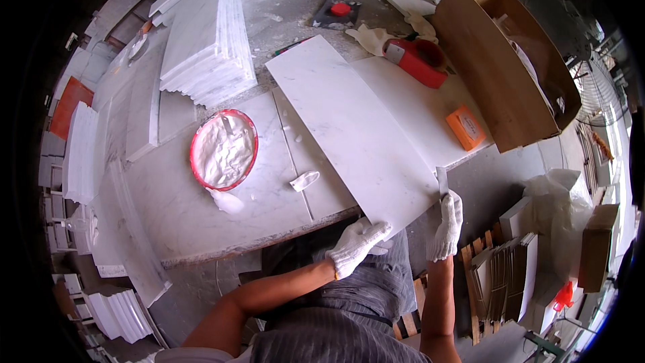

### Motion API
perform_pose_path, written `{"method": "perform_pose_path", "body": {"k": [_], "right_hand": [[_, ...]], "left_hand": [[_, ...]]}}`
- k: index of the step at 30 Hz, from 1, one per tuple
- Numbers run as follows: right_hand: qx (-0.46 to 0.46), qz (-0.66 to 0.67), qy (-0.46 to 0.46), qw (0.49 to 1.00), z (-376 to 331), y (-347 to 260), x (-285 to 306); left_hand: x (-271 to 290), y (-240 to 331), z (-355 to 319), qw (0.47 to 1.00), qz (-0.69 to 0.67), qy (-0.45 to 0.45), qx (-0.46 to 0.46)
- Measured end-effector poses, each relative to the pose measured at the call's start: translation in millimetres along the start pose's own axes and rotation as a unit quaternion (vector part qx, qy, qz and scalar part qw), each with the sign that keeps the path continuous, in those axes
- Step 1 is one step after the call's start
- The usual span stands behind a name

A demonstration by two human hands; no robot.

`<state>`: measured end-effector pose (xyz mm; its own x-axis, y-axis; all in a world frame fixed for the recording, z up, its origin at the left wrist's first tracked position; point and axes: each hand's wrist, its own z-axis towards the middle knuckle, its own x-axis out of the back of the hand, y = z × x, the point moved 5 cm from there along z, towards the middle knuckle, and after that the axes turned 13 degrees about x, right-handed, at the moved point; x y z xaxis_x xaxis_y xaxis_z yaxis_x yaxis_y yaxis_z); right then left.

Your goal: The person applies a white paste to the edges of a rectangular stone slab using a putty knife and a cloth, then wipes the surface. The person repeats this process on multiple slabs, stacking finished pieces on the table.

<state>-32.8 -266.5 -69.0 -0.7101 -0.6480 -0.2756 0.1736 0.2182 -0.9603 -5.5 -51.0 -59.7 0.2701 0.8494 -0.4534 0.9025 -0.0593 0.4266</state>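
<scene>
A long white marble slab [356, 128] with faint grey veins lies aslant on the table, its near end jutting past the front edge. My left hand [356, 247], in a white knit glove, grips that end at its left corner, thumb on top and fingers underneath. By the slab's right corner, my gloved right hand [446, 225] is closed around a scraper whose flat metal blade [441, 180] points away from me beside the slab's edge. To the left stands a red-rimmed tub [193, 154] of white paste, a tool partly sunk in it. A small paste-smeared piece [305, 181] lies between tub and slab.
Stacked marble slabs [201, 33] stand at the back left. On the right are an orange box [465, 128], a red tape dispenser [420, 62] and a large cardboard box [497, 74]. Flat cardboard pieces [500, 275] stand on a pallet at lower right.
</scene>
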Motion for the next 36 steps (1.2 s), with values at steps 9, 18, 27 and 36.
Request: {"method": "perform_pose_path", "body": {"k": [9,18,27,36], "right_hand": [[0.134,-0.059,-0.042,0.988,16,-81,-42],[0.066,-0.149,-0.365,0.917,-40,-68,-228],[0.312,-0.212,-0.468,0.799,-87,-40,-322],[0.304,-0.243,-0.488,0.781,-100,-30,-338]], "left_hand": [[27,-1,-38,0.948,0.297,0.046,-0.105],[100,30,-146,0.764,0.339,0.385,-0.391],[188,35,-184,0.546,0.263,0.664,-0.439],[211,40,-165,0.539,0.243,0.686,-0.425]]}}
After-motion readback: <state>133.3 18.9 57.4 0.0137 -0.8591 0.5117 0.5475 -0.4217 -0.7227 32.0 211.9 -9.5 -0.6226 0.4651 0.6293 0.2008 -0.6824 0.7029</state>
